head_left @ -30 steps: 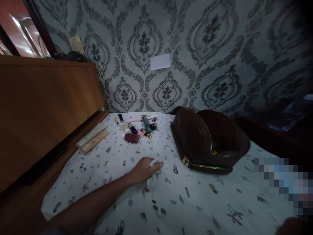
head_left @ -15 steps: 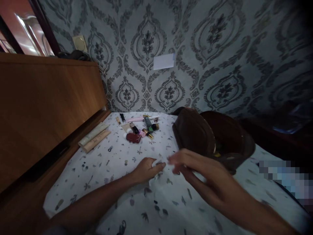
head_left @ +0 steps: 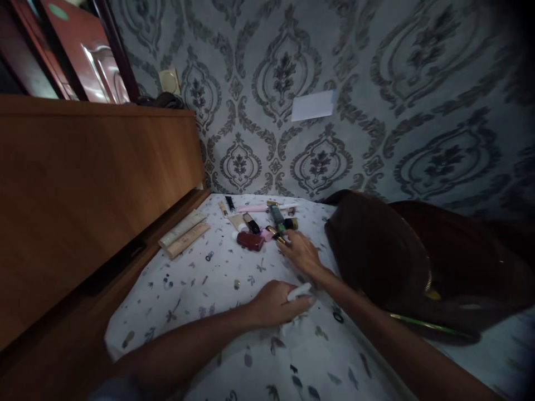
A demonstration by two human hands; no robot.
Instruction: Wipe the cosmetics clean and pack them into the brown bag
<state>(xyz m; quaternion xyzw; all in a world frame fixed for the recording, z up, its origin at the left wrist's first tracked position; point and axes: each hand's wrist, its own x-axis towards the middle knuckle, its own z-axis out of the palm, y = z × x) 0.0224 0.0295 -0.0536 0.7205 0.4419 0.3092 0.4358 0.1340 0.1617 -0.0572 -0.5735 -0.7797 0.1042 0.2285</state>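
On the cloth, the cosmetics lie grouped before the wall, with two tubes to their left beside the cabinet, the bag to their right, the right hand at their near right edge, and the left hand in front.

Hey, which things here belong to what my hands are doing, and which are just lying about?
Seemingly in the job:
crumpled white tissue-like cloth, in the left hand
small black-and-gold tube, by the right hand

Lying about, untouched:
dark red bottle
long peach-coloured tube
open dark-brown bag
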